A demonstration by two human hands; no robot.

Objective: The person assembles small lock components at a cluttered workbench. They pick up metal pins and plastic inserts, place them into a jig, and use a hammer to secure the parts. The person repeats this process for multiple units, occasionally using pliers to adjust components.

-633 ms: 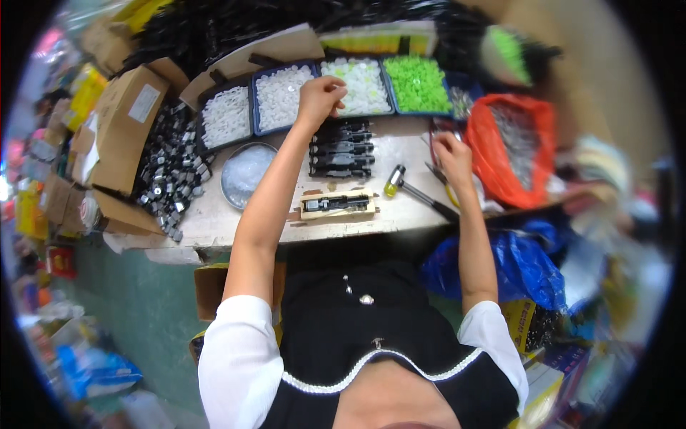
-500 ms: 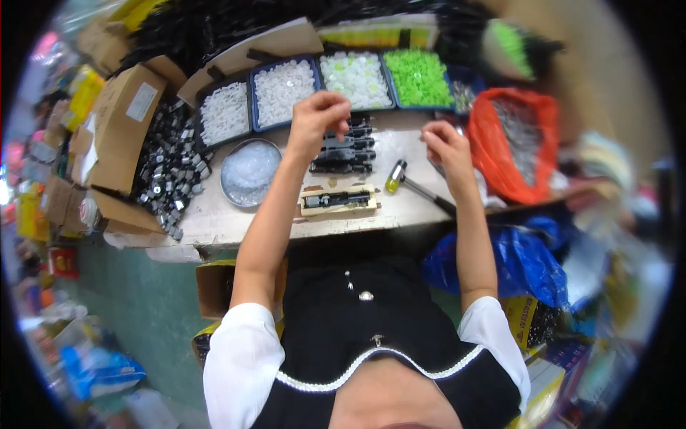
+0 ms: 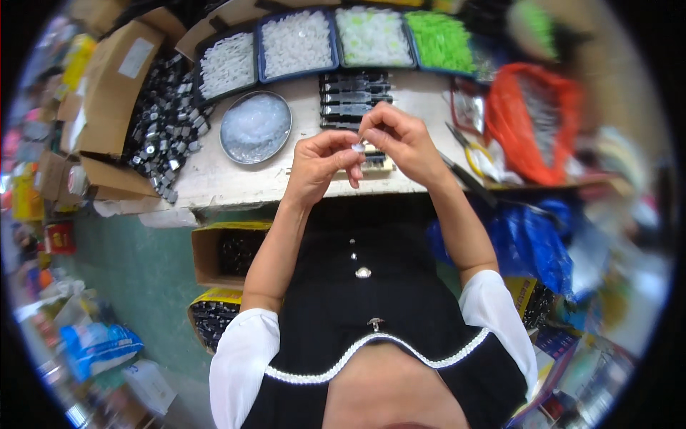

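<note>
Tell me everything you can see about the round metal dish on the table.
The round metal dish is shallow and silvery with a thin rim, and it looks filled with small clear or whitish plastic bits. It sits flat on the white tabletop, left of both hands, just below the blue tray of white parts. Neither hand touches it.

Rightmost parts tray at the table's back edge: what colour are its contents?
Bright green parts, head view.

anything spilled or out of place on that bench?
Yes: black parts spill loose from the cardboard boxes across the table's left end. Trays sit orderly. Both hands pinch one small white piece.
</note>
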